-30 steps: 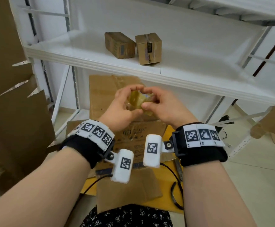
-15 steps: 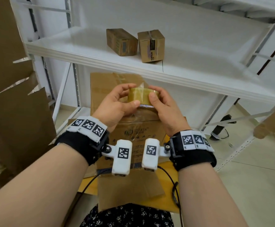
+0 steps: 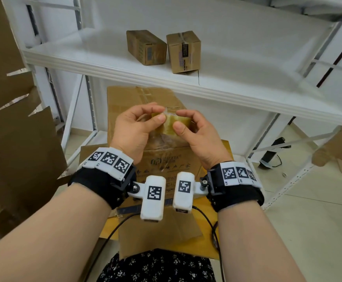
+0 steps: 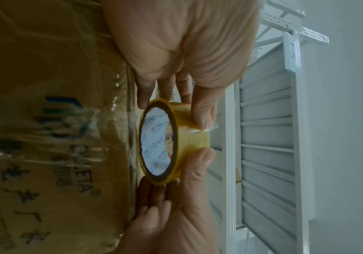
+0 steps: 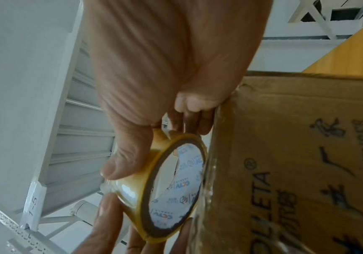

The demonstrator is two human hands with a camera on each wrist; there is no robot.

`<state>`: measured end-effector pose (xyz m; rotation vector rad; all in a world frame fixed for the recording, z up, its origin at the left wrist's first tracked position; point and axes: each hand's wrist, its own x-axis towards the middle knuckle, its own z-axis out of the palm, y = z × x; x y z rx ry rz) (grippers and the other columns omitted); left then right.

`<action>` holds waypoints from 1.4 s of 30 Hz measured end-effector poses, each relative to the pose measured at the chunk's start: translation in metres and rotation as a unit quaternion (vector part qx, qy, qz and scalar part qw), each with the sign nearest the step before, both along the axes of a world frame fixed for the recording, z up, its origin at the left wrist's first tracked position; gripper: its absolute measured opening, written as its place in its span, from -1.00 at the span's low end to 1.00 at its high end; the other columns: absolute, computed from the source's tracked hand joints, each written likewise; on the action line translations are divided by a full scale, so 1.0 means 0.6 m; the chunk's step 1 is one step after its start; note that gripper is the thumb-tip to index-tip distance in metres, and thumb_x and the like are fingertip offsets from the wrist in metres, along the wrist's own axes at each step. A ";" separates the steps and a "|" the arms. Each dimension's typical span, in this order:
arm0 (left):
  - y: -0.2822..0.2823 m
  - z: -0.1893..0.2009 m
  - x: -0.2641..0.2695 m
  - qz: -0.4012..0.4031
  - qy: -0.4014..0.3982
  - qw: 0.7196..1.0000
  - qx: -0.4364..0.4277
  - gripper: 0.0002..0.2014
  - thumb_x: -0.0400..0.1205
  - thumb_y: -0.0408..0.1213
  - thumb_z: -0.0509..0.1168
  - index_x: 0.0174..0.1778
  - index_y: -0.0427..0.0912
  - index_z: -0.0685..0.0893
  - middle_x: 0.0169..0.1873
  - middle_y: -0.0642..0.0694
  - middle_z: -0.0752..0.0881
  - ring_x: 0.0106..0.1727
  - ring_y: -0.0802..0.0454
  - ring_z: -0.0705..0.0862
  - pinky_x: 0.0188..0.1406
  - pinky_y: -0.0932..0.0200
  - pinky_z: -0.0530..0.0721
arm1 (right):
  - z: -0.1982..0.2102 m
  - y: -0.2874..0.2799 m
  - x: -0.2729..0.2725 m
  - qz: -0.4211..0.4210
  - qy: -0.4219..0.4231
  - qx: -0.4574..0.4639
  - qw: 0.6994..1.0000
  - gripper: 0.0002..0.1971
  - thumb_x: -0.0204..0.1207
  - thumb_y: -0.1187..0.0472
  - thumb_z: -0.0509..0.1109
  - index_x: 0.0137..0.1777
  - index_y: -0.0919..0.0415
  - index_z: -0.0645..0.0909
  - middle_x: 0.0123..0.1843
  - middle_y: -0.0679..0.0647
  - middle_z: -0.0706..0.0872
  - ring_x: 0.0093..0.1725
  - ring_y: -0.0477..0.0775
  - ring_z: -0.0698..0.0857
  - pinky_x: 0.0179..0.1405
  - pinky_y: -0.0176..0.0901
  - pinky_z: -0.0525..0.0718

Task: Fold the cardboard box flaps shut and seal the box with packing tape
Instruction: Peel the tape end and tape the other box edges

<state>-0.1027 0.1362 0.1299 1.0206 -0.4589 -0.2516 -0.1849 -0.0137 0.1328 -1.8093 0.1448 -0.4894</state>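
Observation:
Both hands hold a yellowish roll of packing tape (image 3: 179,124) in the air above a brown printed cardboard box (image 3: 166,159). My left hand (image 3: 160,113) pinches the roll's left side, its thumb on the outer face where a short loose end of tape (image 4: 212,128) sticks up. My right hand (image 3: 179,119) grips the right side, thumb in front and fingers behind. The left wrist view has the tape roll (image 4: 194,139) edge-on with its white printed core. In the right wrist view the tape roll (image 5: 137,194) hangs just left of the box (image 5: 295,154), which carries glossy clear tape.
A white metal shelf (image 3: 125,66) runs in front of me at head height, with two small sealed cartons (image 3: 145,47) (image 3: 183,51) on it. Large cardboard sheets (image 3: 19,149) stand at the left. More cardboard (image 3: 341,149) shows at the right edge, and a black cable (image 3: 276,157) lies on the floor.
The roll has turned in my hands and sits slightly lower. My left thumb and forefinger have closed in on the roll's outer face beside the right thumb.

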 end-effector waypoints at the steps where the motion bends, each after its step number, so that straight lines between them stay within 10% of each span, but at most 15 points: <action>1: 0.000 0.001 0.000 -0.002 0.009 1.000 -0.004 -0.83 0.46 -0.55 0.47 -0.08 -0.29 0.76 0.26 -0.17 0.71 0.22 -0.16 0.74 -0.12 0.04 0.77 | -0.002 -0.001 0.000 -0.001 -0.002 -0.002 1.000 -0.61 0.44 -0.12 0.57 0.26 -0.16 0.66 0.27 0.08 0.73 0.23 0.14 0.75 0.16 0.21 0.81; 6: 0.002 0.004 0.002 -0.005 0.035 0.999 -0.002 -0.89 0.46 -0.53 0.46 -0.19 -0.25 0.76 0.20 -0.12 0.74 0.10 -0.10 0.79 -0.32 -0.04 0.79 | -0.002 0.002 -0.001 -0.004 0.002 -0.021 1.000 -0.55 0.36 -0.20 0.57 0.25 -0.22 0.66 0.27 0.01 0.73 0.27 0.11 0.72 0.23 0.22 0.78; 13: 0.009 0.013 0.005 -0.040 0.086 0.996 -0.004 -0.86 0.44 -0.48 0.43 -0.10 -0.29 0.73 -0.01 -0.16 0.79 0.06 -0.14 0.77 0.07 -0.22 0.76 | -0.001 -0.009 0.000 0.022 0.029 -0.076 0.996 -0.10 0.23 0.14 0.76 0.51 -0.31 0.37 0.44 -0.11 0.56 0.40 0.01 0.62 0.40 0.13 0.67; 23: 0.004 0.014 0.008 -0.011 0.115 0.993 -0.014 -0.91 0.57 -0.53 0.35 -0.16 -0.27 0.71 -0.16 -0.19 0.77 -0.09 -0.10 0.75 0.05 -0.13 0.78 | -0.013 -0.003 0.018 -0.081 -0.015 -0.049 0.995 -0.61 0.54 0.28 0.53 0.13 -0.17 0.46 0.12 0.02 0.72 0.10 0.07 0.75 0.09 0.26 0.80; 35: -0.002 0.009 0.013 -0.022 0.102 0.994 0.038 -0.81 0.60 -0.41 0.36 0.09 -0.40 0.66 0.09 -0.38 0.75 0.00 -0.20 0.77 0.09 -0.22 0.76 | -0.007 0.003 0.017 -0.116 -0.015 -0.048 0.992 -0.65 0.62 0.35 0.36 0.08 -0.18 0.40 0.05 0.04 0.70 0.06 0.15 0.73 0.06 0.36 0.78; 42: 0.010 0.007 0.022 -0.037 0.125 0.991 0.012 -0.93 0.68 -0.39 0.29 0.03 -0.28 0.63 0.02 -0.15 0.73 0.32 -0.12 0.68 0.33 -0.14 0.63 | 0.005 -0.023 -0.003 -0.151 -0.095 0.264 0.948 -0.70 0.74 0.40 0.26 0.08 -0.11 0.42 0.14 0.04 0.66 0.17 0.15 0.73 0.20 0.17 0.76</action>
